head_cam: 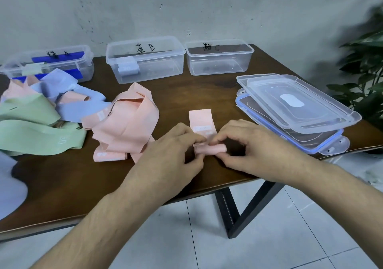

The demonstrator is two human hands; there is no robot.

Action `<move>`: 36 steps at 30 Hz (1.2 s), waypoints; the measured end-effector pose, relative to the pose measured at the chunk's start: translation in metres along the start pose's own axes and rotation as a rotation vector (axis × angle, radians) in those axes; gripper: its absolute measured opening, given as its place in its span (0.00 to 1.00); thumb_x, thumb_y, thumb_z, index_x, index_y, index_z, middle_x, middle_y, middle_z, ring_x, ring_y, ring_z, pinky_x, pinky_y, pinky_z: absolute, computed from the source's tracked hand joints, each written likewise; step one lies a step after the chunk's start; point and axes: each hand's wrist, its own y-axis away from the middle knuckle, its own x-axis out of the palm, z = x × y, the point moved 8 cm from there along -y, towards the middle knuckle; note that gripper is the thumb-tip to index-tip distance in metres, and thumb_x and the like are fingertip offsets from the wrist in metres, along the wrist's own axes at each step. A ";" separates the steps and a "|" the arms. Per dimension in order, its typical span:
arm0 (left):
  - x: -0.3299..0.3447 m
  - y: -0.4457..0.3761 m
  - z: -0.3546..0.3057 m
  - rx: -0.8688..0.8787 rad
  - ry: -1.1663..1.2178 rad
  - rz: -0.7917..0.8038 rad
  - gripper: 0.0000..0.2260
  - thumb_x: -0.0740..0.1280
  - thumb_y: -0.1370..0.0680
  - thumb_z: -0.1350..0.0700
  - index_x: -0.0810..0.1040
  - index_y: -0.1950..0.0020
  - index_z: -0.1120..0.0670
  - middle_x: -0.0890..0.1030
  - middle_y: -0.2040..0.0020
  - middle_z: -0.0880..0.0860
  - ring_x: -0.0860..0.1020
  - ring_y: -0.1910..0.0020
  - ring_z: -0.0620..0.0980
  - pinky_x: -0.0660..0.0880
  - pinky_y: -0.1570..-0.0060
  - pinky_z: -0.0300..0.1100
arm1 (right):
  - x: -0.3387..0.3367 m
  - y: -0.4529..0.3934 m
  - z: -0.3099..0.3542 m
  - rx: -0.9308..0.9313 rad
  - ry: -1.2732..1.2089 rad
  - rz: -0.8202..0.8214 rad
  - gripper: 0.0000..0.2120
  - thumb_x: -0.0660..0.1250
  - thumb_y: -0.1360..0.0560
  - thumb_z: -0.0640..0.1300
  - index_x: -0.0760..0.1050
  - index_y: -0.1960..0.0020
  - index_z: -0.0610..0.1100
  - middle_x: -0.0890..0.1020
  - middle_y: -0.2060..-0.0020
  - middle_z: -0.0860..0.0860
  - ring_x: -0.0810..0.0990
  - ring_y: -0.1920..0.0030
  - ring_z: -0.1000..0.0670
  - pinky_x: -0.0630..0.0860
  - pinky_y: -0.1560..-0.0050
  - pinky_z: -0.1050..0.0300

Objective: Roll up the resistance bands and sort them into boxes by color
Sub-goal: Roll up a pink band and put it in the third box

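Two hands: left hand [176,146] and right hand [244,144] pinch the ends of a pink band [204,132] on the table [186,94], near its front edge.
Technique: judged best to roll evenly, both ends level, keeping tension.
Orientation: roll's long axis runs left to right; the unrolled tail lies flat, pointing away toward the boxes.

We've got both hands on a pink band [204,127] near the counter [186,94] edge: left hand [176,150] and right hand [255,146] pinching its rolled end, the flat tail pointing away. Loose pink, green and blue bands [51,111] pile up left. Three clear boxes [145,59] sit far back, lids [294,107] stacked right.
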 end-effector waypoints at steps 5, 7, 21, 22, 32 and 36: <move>-0.001 -0.001 -0.003 0.055 -0.038 -0.024 0.08 0.69 0.24 0.50 0.78 0.45 0.43 0.71 0.49 0.39 0.70 0.59 0.30 0.65 0.63 0.29 | 0.001 -0.003 -0.006 0.002 0.011 -0.009 0.08 0.73 0.26 0.47 0.80 0.47 0.56 0.79 0.52 0.62 0.74 0.49 0.55 0.70 0.48 0.61; -0.001 -0.003 -0.002 0.066 -0.067 -0.027 0.08 0.68 0.22 0.51 0.78 0.44 0.43 0.72 0.50 0.39 0.69 0.58 0.29 0.65 0.62 0.27 | 0.001 -0.004 -0.007 -0.003 0.009 -0.018 0.09 0.71 0.25 0.50 0.81 0.46 0.57 0.77 0.51 0.64 0.74 0.47 0.54 0.72 0.46 0.56; 0.000 -0.012 0.001 0.090 -0.106 -0.019 0.12 0.66 0.20 0.50 0.76 0.37 0.42 0.73 0.42 0.39 0.69 0.56 0.27 0.67 0.60 0.25 | -0.001 -0.012 -0.016 0.057 -0.061 -0.011 0.09 0.72 0.25 0.46 0.82 0.45 0.54 0.77 0.54 0.63 0.74 0.53 0.63 0.67 0.54 0.68; 0.000 -0.013 0.001 0.092 -0.111 -0.021 0.11 0.66 0.20 0.50 0.77 0.38 0.43 0.73 0.42 0.39 0.69 0.56 0.27 0.67 0.60 0.25 | -0.001 -0.013 -0.018 0.064 -0.060 -0.004 0.09 0.72 0.25 0.47 0.82 0.45 0.55 0.78 0.54 0.63 0.74 0.53 0.62 0.66 0.53 0.66; 0.002 -0.023 0.005 0.084 -0.127 -0.014 0.12 0.66 0.21 0.50 0.78 0.37 0.45 0.74 0.43 0.42 0.69 0.60 0.40 0.64 0.59 0.24 | -0.001 -0.021 -0.018 0.104 -0.028 0.002 0.13 0.74 0.26 0.46 0.80 0.43 0.56 0.75 0.53 0.63 0.73 0.53 0.66 0.66 0.53 0.69; -0.001 -0.022 0.004 0.074 -0.102 0.006 0.12 0.66 0.20 0.51 0.79 0.37 0.46 0.74 0.45 0.42 0.70 0.61 0.33 0.65 0.60 0.25 | -0.003 -0.020 -0.016 0.102 -0.009 -0.002 0.11 0.74 0.26 0.47 0.82 0.44 0.55 0.77 0.52 0.61 0.74 0.54 0.64 0.67 0.54 0.68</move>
